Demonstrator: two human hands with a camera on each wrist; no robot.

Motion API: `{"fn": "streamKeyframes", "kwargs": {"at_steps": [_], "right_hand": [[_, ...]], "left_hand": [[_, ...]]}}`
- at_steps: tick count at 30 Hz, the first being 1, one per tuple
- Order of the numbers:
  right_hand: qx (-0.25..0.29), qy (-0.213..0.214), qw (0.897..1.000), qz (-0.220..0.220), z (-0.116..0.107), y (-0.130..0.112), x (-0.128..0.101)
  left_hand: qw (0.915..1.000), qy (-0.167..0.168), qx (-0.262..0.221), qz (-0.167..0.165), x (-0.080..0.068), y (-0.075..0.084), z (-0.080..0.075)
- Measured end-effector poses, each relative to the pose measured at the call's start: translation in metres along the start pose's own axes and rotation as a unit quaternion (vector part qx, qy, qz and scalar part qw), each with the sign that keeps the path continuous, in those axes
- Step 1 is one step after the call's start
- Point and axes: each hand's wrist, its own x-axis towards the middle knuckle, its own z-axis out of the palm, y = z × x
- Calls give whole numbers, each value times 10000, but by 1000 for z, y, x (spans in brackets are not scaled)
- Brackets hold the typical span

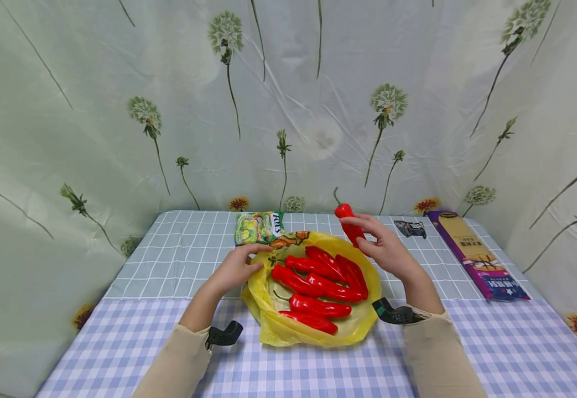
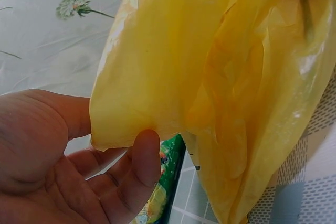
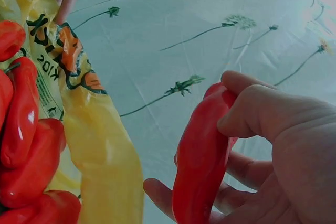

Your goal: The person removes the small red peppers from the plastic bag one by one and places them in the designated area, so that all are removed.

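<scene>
A yellow plastic bag (image 1: 373,318) lies spread wide in the middle of the table, its mouth facing up. Several glossy red chili peppers (image 1: 295,281) with green stems are piled inside. My left hand (image 1: 235,268) holds the bag's left rim; in the left wrist view the yellow plastic edge (image 2: 123,135) runs between thumb and fingers. Raised over the bag's far right rim, my right hand (image 1: 383,249) pinches one red chili pepper (image 1: 350,222) between thumb and fingers, stem end up. The right wrist view shows this held pepper (image 3: 199,156) beside the bag, apart from the others.
Behind the bag lies a green snack packet (image 1: 258,228). A small black packet (image 1: 410,229) sits at the back right, and a long purple and gold package (image 1: 474,254) along the right edge. A floral curtain (image 1: 318,110) rises behind the checkered tablecloth (image 1: 288,370).
</scene>
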Motion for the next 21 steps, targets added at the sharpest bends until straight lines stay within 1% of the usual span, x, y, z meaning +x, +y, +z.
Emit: {"fn": "streamKeyframes", "kwargs": {"at_steps": [3,6,10,15,21], "right_hand": [[72,144,9998,149,-3,2,-1],[105,299,9986,433,-5,3,-2],[36,484,9964,694,-5,7,-2],[-73,630,9945,834,-6,17,-2],[-101,741,9890,1279,-6,31,-2]], "left_hand": [[10000,10,9,21,0,1,0],[10000,-4,-26,-26,0,1,0],[10000,-14,-46,-59,-1,2,0],[10000,-7,11,0,0,2,0],[10000,-25,-2,-40,0,0,-1]]}}
